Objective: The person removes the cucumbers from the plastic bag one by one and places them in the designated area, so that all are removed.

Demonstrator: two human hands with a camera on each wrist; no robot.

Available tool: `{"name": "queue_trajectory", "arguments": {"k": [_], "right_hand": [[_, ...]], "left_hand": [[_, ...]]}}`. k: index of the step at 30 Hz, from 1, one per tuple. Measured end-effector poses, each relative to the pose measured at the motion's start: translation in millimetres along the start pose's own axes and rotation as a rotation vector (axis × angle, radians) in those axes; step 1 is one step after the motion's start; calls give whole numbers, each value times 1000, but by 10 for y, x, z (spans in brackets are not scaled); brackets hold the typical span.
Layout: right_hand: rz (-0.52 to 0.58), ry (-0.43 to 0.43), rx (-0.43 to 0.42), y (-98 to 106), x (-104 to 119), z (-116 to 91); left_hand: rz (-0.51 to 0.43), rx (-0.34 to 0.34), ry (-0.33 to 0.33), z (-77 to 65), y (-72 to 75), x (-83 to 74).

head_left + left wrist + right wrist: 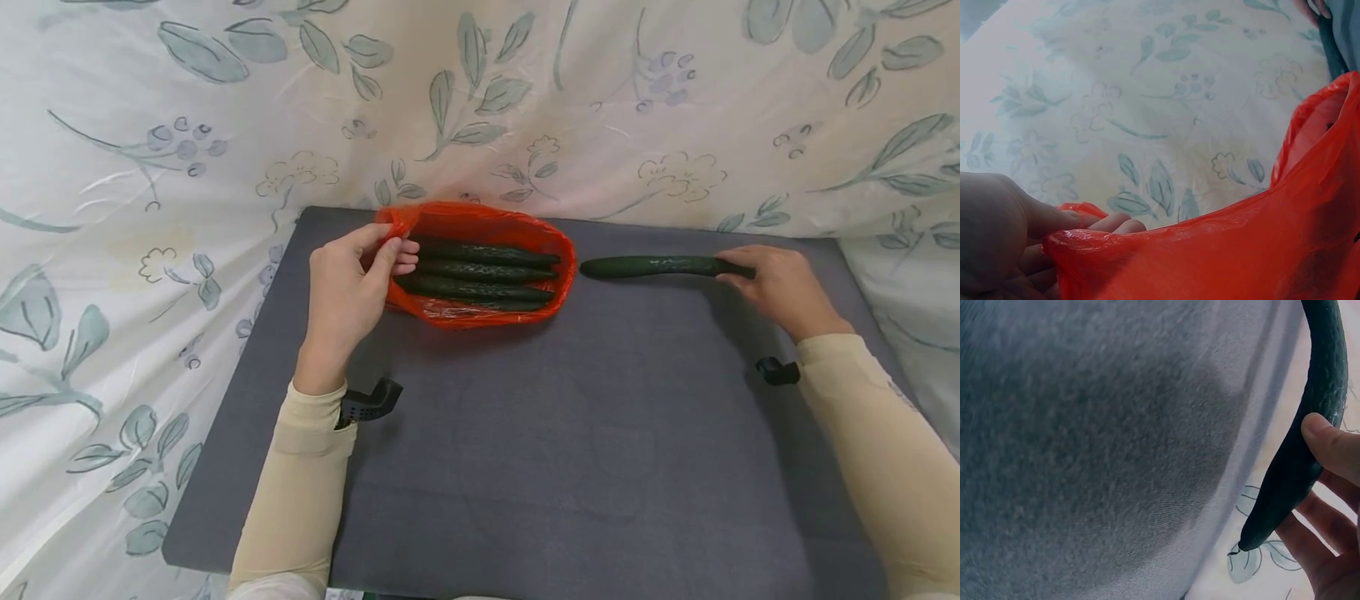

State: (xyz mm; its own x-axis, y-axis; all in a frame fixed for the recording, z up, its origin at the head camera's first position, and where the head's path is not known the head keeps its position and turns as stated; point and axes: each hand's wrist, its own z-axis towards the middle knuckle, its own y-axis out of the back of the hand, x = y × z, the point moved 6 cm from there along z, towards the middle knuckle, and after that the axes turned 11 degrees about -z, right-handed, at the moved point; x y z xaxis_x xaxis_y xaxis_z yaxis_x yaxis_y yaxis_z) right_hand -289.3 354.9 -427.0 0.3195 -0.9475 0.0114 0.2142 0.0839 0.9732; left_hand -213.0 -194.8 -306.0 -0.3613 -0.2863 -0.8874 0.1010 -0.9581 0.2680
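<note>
Several cucumbers (487, 272) in a red bag (468, 222), left hand (351, 282) pinching its edge, right hand (783, 285) gripping another cucumber (660, 266)

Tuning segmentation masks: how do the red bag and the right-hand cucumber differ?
Colour: the bag is orange-red, the held cucumber dark green.
Shape: the bag is thin, wrinkled, open-mouthed; the cucumber long and slender.
Grip: the left hand pinches the bag's left rim; the right hand grips the cucumber's right end.
Shared: both look shiny.

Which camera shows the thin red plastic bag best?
The head view: the thin red plastic bag shows almost its whole open mouth there. The left wrist view shows only part, close up; the right wrist view shows none.
</note>
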Motion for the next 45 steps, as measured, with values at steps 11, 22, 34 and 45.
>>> {"name": "queue_trajectory", "arguments": {"k": [11, 22, 34, 45], "right_hand": [[-15, 3, 107, -198, -69, 82], [-18, -65, 219, -282, -86, 109], [-1, -100, 286, -297, -69, 87], [-7, -68, 278, -271, -31, 83]], "left_hand": [[10, -1, -7, -8, 7, 5], [11, 4, -11, 3, 4, -3], [2, 0, -8, 8, 5, -3], [-4, -1, -8, 7, 9, 6]]}}
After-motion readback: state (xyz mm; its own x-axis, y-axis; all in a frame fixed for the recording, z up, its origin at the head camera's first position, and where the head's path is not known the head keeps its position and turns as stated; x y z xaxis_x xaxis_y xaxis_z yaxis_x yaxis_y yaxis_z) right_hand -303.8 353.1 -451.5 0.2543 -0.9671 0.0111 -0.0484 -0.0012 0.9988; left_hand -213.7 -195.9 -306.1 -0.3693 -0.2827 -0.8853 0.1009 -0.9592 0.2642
